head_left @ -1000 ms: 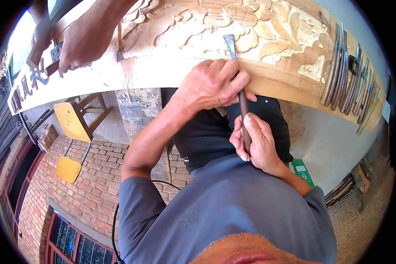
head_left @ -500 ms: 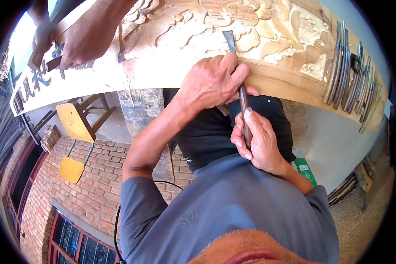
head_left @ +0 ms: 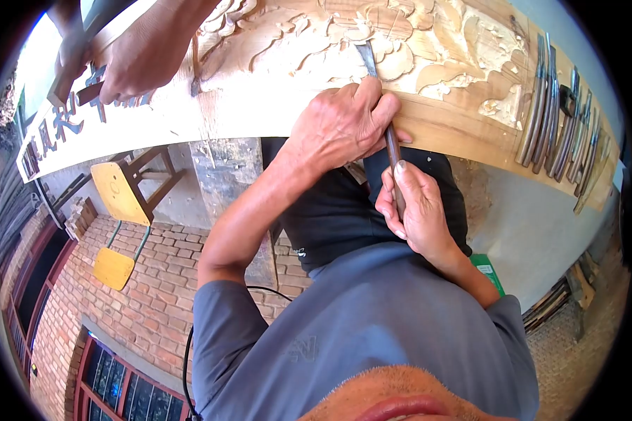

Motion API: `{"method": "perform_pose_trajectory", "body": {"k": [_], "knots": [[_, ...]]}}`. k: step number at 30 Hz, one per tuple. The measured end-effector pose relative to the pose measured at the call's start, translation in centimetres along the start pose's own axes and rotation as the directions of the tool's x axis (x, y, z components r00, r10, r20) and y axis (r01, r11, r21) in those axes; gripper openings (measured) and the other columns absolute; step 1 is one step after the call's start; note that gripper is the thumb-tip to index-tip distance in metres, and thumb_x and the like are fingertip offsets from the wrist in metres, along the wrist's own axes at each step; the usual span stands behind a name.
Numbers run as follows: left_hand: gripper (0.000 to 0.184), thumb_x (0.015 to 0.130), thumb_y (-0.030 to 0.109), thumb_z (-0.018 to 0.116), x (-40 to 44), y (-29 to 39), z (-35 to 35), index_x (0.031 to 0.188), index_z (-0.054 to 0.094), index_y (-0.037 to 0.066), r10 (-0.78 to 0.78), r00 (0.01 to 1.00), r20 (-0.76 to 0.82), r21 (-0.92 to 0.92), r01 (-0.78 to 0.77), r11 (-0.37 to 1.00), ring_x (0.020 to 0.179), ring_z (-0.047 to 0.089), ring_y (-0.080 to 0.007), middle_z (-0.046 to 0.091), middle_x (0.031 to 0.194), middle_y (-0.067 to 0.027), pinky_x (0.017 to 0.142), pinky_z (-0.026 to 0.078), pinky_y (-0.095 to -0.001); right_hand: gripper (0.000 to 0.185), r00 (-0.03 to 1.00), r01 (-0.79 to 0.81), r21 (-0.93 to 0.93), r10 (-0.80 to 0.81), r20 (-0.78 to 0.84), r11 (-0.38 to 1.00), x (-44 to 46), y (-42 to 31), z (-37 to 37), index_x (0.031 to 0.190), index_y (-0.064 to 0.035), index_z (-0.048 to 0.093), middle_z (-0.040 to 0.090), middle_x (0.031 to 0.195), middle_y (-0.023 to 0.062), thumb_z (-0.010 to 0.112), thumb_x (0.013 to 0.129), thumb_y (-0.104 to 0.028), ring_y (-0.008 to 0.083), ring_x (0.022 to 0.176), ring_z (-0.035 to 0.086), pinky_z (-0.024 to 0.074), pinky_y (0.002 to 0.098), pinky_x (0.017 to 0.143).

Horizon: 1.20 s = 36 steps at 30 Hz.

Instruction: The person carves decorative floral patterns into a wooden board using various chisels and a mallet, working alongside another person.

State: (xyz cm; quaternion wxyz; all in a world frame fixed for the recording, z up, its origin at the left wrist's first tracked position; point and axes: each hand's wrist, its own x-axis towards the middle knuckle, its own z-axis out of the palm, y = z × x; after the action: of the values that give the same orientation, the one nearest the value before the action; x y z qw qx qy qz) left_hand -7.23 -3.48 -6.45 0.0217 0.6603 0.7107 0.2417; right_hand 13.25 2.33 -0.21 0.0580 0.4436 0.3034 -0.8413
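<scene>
A chisel (head_left: 367,59) with a flat, flared metal blade and a dark wooden handle crosses the near edge of a carved wooden board (head_left: 456,116). Its blade tip meets the relief carving of curling, cloud-like or leafy shapes. My left hand (head_left: 344,119) is closed around the chisel low down, near the blade, and rests at the board's edge. Further back, my right hand (head_left: 418,207) wraps the end of the handle, thumb lying along it. Pale wood chips (head_left: 502,109) lie on the carving.
Several chisels (head_left: 551,112) lie in a row at the board's right end. Another person's hands (head_left: 140,56) hold a tool over dark carved characters (head_left: 67,119) at the left. A yellow chair (head_left: 119,193) stands on the brick floor (head_left: 168,274) below.
The chisel has slid slightly forward into the carving, its blade tip higher in view. My right hand has moved forward with the handle; my left hand has barely shifted.
</scene>
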Motion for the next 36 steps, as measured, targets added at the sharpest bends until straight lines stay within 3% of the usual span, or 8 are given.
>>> {"method": "perform_pose_trajectory", "body": {"k": [2, 4, 10, 12, 18, 27, 30, 36], "knots": [[0.057, 0.091, 0.066, 0.081, -0.2, 0.0, 0.1, 0.098, 0.06, 0.013, 0.024, 0.996, -0.091, -0.001, -0.024, 1.0, 0.056, 0.06, -0.0194, 0.048, 0.08, -0.0035, 0.049, 0.048, -0.0326, 0.045, 0.997, 0.052, -0.199, -0.064, -0.053, 0.979, -0.7, 0.2, 0.9, 0.1, -0.0069, 0.056, 0.058, 0.068, 0.0062, 0.044, 0.124, -0.043, 0.0065, 0.047, 0.044, 0.0343, 0.0239, 0.042], [0.057, 0.091, 0.065, 0.082, -0.6, 0.0, 0.1, 0.099, 0.062, 0.013, 0.021, 0.985, -0.169, 0.021, -0.018, 1.0, 0.056, 0.058, -0.0176, 0.046, 0.078, -0.0026, 0.048, 0.047, -0.0322, 0.045, 0.981, 0.189, -0.322, -0.189, 0.031, 0.928, -0.5, 0.6, 0.5, 0.099, -0.0064, 0.056, 0.058, 0.068, 0.0059, 0.042, 0.125, -0.041, 0.0072, 0.047, 0.045, 0.0354, 0.0243, 0.043], [0.051, 0.095, 0.061, 0.079, -0.9, 0.0, 0.1, 0.095, 0.059, 0.014, 0.131, 0.988, -0.084, -0.018, -0.133, 0.991, 0.059, 0.058, -0.0165, 0.046, 0.078, -0.0021, 0.049, 0.046, -0.0326, 0.045, 1.0, -0.031, -0.005, 0.031, 0.007, 1.0, -1.9, 1.1, 0.7, 0.101, -0.0072, 0.055, 0.059, 0.07, 0.0074, 0.04, 0.125, -0.042, 0.0078, 0.047, 0.045, 0.0369, 0.0249, 0.043], [0.048, 0.099, 0.059, 0.075, -0.9, -0.1, -0.2, 0.095, 0.056, 0.015, 0.132, 0.99, -0.049, -0.026, -0.134, 0.991, 0.061, 0.059, -0.0171, 0.048, 0.081, -0.0026, 0.05, 0.048, -0.0331, 0.046, 0.999, -0.029, 0.021, 0.028, 0.022, 0.999, -1.6, 1.8, 0.9, 0.102, -0.0079, 0.053, 0.06, 0.072, 0.0083, 0.038, 0.125, -0.045, 0.0086, 0.047, 0.046, 0.0369, 0.0243, 0.043], [0.054, 0.093, 0.06, 0.083, -1.0, -0.3, 0.3, 0.084, 0.056, 0.014, 0.109, 0.989, -0.105, 0.038, -0.106, 0.994, 0.054, 0.054, -0.0161, 0.044, 0.072, -0.0012, 0.046, 0.042, -0.0329, 0.044, 0.996, -0.067, 0.141, 0.057, 0.074, 0.988, -0.9, 1.9, 1.6, 0.106, -0.0085, 0.052, 0.062, 0.076, 0.0105, 0.038, 0.125, -0.046, 0.011, 0.046, 0.048, 0.0376, 0.0246, 0.043], [0.054, 0.092, 0.056, 0.085, -0.6, -0.3, -0.1, 0.077, 0.054, 0.015, 0.045, 0.983, -0.176, 0.031, -0.04, 0.999, 0.05, 0.052, -0.0181, 0.044, 0.071, -0.0024, 0.045, 0.041, -0.0345, 0.047, 0.985, -0.123, 0.228, 0.091, 0.145, 0.966, -1.3, 1.2, 3.7, 0.11, -0.0097, 0.05, 0.064, 0.073, 0.0144, 0.035, 0.124, -0.052, 0.0164, 0.042, 0.052, 0.0421, 0.0284, 0.038], [0.048, 0.1, 0.055, 0.077, -0.8, -0.1, -0.3, 0.082, 0.056, 0.016, 0.022, 0.995, -0.099, 0.061, -0.016, 0.998, 0.056, 0.059, -0.0167, 0.045, 0.074, -0.0027, 0.047, 0.045, -0.033, 0.044, 0.983, -0.113, 0.261, 0.069, 0.172, 0.959, -0.9, 1.8, 3.4, 0.111, -0.0087, 0.05, 0.066, 0.077, 0.0136, 0.036, 0.125, -0.047, 0.0164, 0.044, 0.056, 0.0426, 0.0285, 0.04], [0.048, 0.1, 0.058, 0.076, -0.9, -0.3, -0.3, 0.084, 0.057, 0.016, 0.015, 0.998, -0.061, 0.033, -0.013, 0.999, 0.056, 0.06, -0.0182, 0.048, 0.077, -0.0039, 0.048, 0.048, -0.0338, 0.046, 0.985, -0.095, 0.218, 0.059, 0.163, 0.971, -0.7, 1.9, 3.4, 0.109, -0.0088, 0.05, 0.065, 0.076, 0.0137, 0.035, 0.124, -0.049, 0.0161, 0.044, 0.054, 0.0415, 0.0281, 0.04]]}}
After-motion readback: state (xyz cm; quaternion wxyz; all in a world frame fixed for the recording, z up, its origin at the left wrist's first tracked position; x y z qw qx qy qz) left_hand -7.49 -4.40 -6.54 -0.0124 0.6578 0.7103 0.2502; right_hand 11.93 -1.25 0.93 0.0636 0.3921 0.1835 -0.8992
